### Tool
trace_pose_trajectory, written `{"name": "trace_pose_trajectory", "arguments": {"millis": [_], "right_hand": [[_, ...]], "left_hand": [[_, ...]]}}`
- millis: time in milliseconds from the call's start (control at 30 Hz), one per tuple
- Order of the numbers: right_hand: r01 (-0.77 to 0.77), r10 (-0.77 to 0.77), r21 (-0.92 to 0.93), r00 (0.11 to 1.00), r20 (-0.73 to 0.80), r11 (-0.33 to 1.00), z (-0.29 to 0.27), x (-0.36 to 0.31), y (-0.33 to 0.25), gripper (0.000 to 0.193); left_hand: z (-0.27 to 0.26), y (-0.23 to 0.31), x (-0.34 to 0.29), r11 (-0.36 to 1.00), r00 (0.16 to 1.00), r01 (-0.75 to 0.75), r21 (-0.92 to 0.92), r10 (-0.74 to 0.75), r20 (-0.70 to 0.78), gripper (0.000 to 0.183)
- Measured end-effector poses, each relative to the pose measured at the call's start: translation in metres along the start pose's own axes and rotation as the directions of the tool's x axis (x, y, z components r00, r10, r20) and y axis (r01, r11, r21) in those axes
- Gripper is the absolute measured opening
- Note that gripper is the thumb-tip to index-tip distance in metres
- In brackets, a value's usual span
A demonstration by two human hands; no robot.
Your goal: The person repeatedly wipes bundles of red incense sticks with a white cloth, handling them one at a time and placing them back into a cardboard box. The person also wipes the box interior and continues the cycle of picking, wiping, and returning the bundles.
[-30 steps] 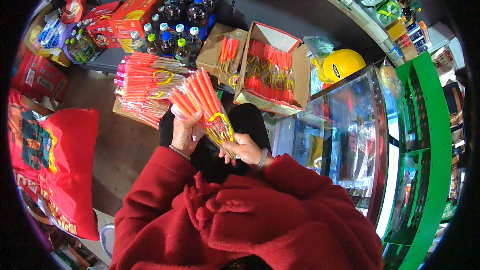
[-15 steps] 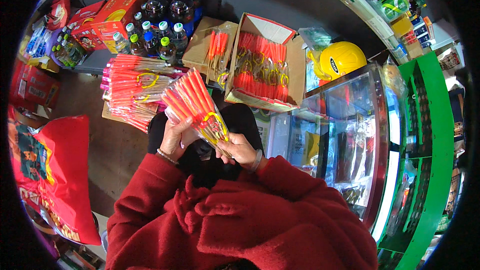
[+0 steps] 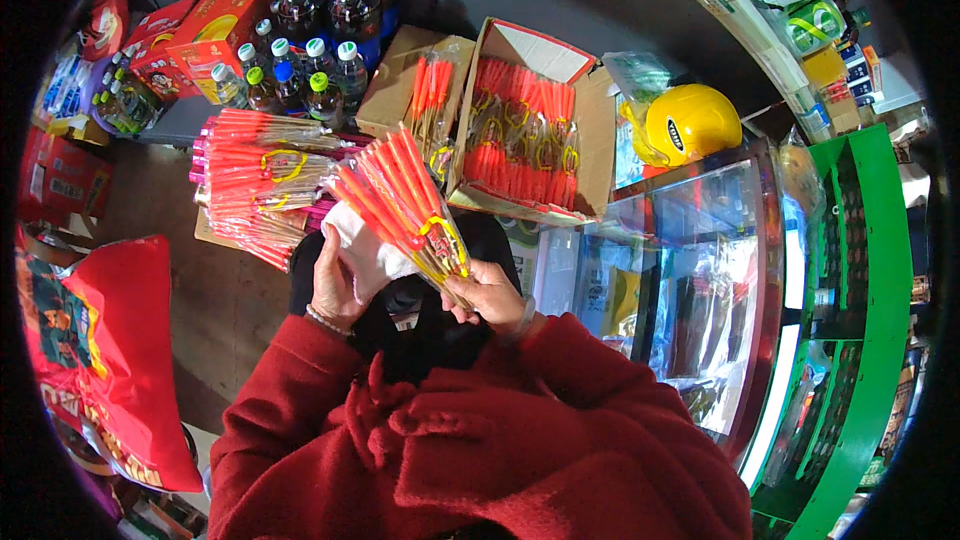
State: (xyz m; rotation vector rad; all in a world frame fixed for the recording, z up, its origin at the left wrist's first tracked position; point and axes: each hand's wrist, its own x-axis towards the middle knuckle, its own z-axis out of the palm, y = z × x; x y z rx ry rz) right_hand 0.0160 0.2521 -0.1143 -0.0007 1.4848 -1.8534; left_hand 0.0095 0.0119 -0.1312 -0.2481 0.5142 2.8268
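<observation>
My right hand (image 3: 487, 294) is closed round the thin stick ends of a clear-wrapped pack of red stick candles (image 3: 392, 192), tied with a yellow band. The candles fan upward to the left, above my lap. A white cloth (image 3: 368, 258) lies in my left hand (image 3: 337, 285), thumb along its edge and fingers mostly hidden behind it. The cloth sits right beside the pack's lower left side. Similar packs (image 3: 262, 175) are piled just to the left, on a support that is mostly covered.
An open carton (image 3: 590, 155) of candle packs stands ahead, beside a closed cardboard box (image 3: 395, 90) with loose packs on top. Dark bottles (image 3: 352, 12) crowd the back left. A yellow helmet (image 3: 700, 123) sits by a glass display case (image 3: 690, 280). A red sack (image 3: 130, 360) stands left.
My left hand has come off the pack and moved slightly left and down, and the white cloth in it now shows. The right hand keeps the pack, shifted a little right.
</observation>
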Motion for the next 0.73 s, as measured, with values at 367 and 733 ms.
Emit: {"name": "trace_pose_trajectory", "arguments": {"millis": [367,733], "right_hand": [[0.1,0.028,0.247,0.884,-0.467,0.964,-0.072,0.004,-0.04,0.016],[0.134,0.008,0.132,0.671,-0.742,0.982,-0.244,0.071,-0.077,0.014]], "left_hand": [[0.003,0.002,0.007,0.996,0.998,0.054,-0.069,-0.057,-0.036,0.071],[-0.003,0.0,0.021,0.998,0.995,0.066,-0.002,-0.066,-0.069,0.076]]}}
